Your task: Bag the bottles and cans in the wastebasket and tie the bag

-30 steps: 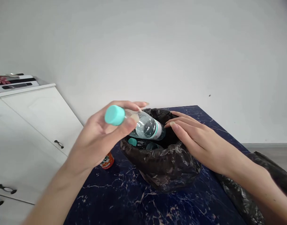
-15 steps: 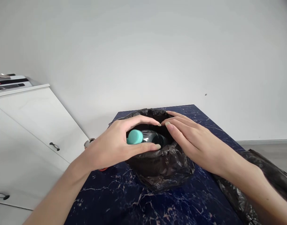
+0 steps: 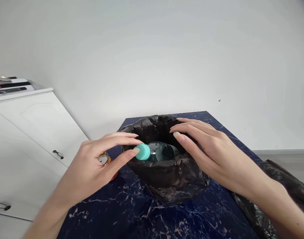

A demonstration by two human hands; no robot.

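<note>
A clear plastic bottle (image 3: 161,152) with a turquoise cap (image 3: 143,152) lies tilted inside a round bin lined with a black plastic bag (image 3: 164,182). Its cap points left at the bin's rim. My left hand (image 3: 102,162) is at the cap, thumb and fingers apart, their tips right beside or lightly touching it. Over the right side of the opening rests my right hand (image 3: 204,142), fingers stretched along the bag-covered rim and thumb spread, holding nothing. A drink can (image 3: 104,158) stands left of the bin, partly behind my left hand.
The bin stands on a dark blue marble-patterned table (image 3: 132,212) against a white wall. A white cabinet (image 3: 42,132) with black handles is on the left, with things stacked on top. More black plastic (image 3: 286,186) hangs at the table's right edge.
My left hand has drawn back to the left, from around the bottle to its cap, uncovering the can. The bottle sits slightly lower. My right hand has barely moved.
</note>
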